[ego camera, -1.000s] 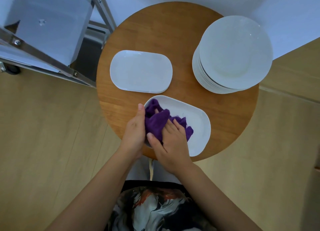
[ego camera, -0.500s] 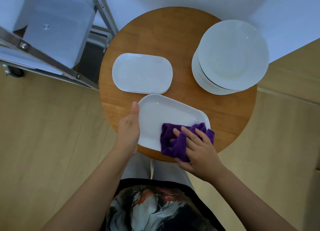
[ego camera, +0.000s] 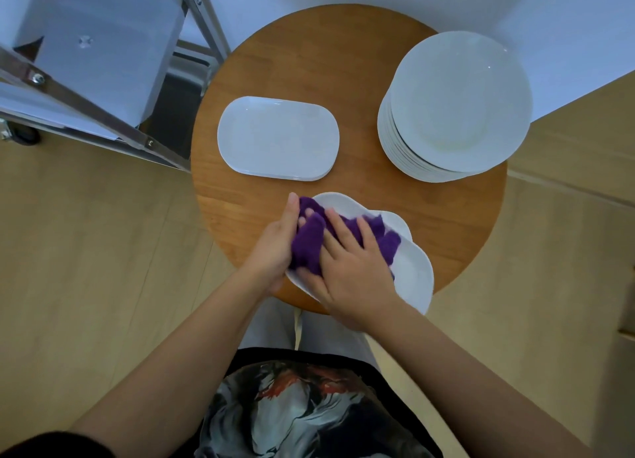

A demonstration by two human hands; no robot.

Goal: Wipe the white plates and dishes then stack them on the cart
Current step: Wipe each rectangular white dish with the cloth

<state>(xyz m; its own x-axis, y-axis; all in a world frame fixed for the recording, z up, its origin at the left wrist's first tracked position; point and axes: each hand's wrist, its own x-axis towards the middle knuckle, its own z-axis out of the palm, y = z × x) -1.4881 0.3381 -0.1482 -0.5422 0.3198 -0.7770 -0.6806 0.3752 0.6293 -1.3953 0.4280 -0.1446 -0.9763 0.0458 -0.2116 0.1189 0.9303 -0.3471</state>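
Pale wooden flooring surrounded a round wooden table seen from the head camera, with a white wall behind its far edge. At the table's near edge lay a white oblong dish, its near end overhanging the rim. The left hand gripped the dish's left end, thumb along the rim. The right hand pressed a crumpled purple cloth onto the dish with spread, fairly straight fingers; the cloth and both hands hid most of the dish's left half, so how far the left fingers curled beneath could not be made out.

Beyond the dish, toward the table's left side, rested a short stack of white oblong dishes, well apart from the one being wiped. Near the table's right edge stood a tall stack of round white plates, leaning slightly outward over the rim. Just beside the table's far-left edge stood the metal-framed cart with a light shelf. A patterned garment filled the lower middle.
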